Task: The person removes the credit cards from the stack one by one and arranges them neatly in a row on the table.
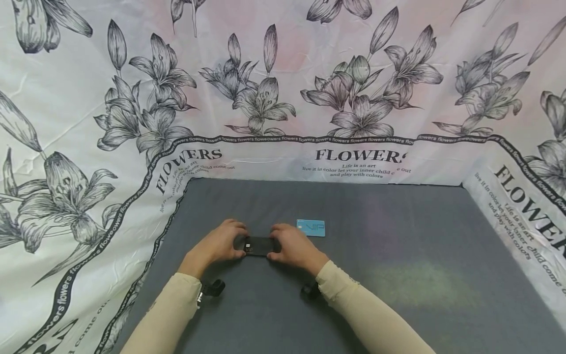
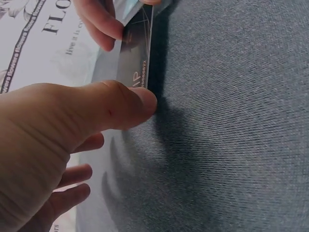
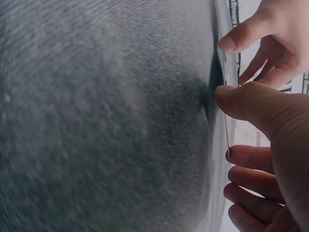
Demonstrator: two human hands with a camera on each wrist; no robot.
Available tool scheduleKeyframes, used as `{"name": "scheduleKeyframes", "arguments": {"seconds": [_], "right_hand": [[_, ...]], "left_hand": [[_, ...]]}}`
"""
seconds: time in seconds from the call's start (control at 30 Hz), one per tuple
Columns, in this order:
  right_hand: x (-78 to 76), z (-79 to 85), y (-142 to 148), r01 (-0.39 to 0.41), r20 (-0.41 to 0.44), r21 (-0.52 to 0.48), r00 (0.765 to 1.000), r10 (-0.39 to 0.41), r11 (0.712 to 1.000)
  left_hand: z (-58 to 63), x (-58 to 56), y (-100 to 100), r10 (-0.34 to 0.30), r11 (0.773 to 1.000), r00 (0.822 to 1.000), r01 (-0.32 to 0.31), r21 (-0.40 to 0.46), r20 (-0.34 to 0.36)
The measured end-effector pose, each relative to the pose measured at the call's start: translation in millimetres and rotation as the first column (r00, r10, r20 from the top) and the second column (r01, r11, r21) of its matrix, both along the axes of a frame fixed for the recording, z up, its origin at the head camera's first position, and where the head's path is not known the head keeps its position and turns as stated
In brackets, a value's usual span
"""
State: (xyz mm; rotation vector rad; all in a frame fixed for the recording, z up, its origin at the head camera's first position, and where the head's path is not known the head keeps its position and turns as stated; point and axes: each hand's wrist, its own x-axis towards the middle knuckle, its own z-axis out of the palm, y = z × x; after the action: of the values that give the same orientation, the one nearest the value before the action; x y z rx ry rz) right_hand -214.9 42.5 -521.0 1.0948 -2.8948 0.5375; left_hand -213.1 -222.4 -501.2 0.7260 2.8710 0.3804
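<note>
A black bank-style card [image 1: 258, 247] with a small chip lies between both hands, its long side running left to right. My left hand [image 1: 222, 241] pinches its left end, the thumb [image 2: 140, 104] on the near edge beside the letters "VIP". On the right end, my right hand [image 1: 293, 244] grips it between thumb and fingers. In the right wrist view the card [image 3: 228, 133] shows almost edge-on, as a thin line. A light blue card [image 1: 311, 227] with "VIP" lettering lies flat on the table just beyond the right hand.
Dark grey cloth covers the table [image 1: 398, 236]. White floral fabric [image 1: 265, 162] with printed words rises behind it and along both sides. A small black device [image 1: 214, 287] sits at the left wrist, another [image 1: 310, 291] at the right.
</note>
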Motion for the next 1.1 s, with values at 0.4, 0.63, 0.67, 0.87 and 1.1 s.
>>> {"name": "scheduleKeyframes", "arguments": {"seconds": [0.4,0.63,0.67,0.87,1.1], "right_hand": [[3.4,-4.4,-5.4,0.032,0.058,0.037,0.998,-0.034,0.999],[4.5,-4.8,-4.9,0.042,0.095,0.031,0.994,-0.045,0.999],[5.1,-4.6,-4.8,0.043,0.1,0.031,0.994,-0.046,0.999],[7.0,-3.3,-5.4,0.048,0.111,0.034,0.993,-0.051,0.998],[5.6,-2.1,-4.8,0.037,0.11,0.045,0.993,-0.042,0.998]], "left_hand": [[-2.5,4.7,-2.4,0.041,0.999,0.999,-0.041,0.012,0.032],[-3.4,5.4,-5.0,0.044,0.998,0.998,-0.045,0.034,0.039],[-3.7,5.2,-5.2,0.043,0.998,0.998,-0.044,0.036,0.042],[-2.7,4.4,-6.0,0.039,0.998,0.997,-0.041,0.038,0.061],[-0.5,3.7,-5.5,0.026,0.999,0.997,-0.029,0.039,0.071]]}}
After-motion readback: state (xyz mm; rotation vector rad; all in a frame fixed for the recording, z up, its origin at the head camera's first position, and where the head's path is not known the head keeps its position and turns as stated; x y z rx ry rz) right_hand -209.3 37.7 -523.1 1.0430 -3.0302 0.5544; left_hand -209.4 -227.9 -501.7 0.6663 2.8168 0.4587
